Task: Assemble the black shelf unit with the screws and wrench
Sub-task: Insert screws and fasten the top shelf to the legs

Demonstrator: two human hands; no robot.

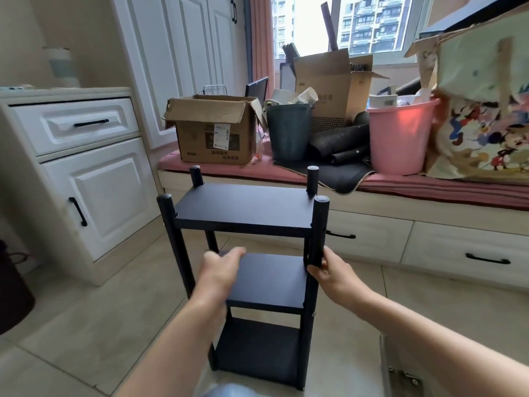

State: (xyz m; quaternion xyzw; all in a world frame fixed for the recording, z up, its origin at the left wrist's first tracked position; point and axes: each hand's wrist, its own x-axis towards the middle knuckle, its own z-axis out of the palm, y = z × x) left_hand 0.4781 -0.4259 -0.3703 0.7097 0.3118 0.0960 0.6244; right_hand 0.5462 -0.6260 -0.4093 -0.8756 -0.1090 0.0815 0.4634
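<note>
Shelf unit (246, 213), black, three tiers, stands upright on the tiled floor (86, 333) directly in front of the person, between both forearms. Four round posts rise above the top board.

Right hand (329, 270) grips the near right post (319, 224) just below the top shelf, level with the gap above the middle board; fingers curl round the post from the outside, thumb on the near side. Contact is plain.

Left hand (221, 267) reaches in over the left part of the middle shelf (272, 279), fingers extended forward and relaxed, holding nothing. It is motion-blurred; cannot tell whether the fingertips touch the board or hover just above it. It lies inside the frame, between the near left post (171, 239) and the post the right hand holds.

Bottom shelf (257, 345) sits near the floor, below both hands.

Surroundings: white cabinet (80, 179) with black handles to the left. Behind the unit, a window seat with a red cushion (429, 187) carrying an open cardboard box (214, 130), a dark grey bin (289, 133), a pink bucket (398, 138) and a cartoon-print bag (486, 116). Drawers (458, 247) run under the seat. No screws or wrench identifiable from here.
</note>
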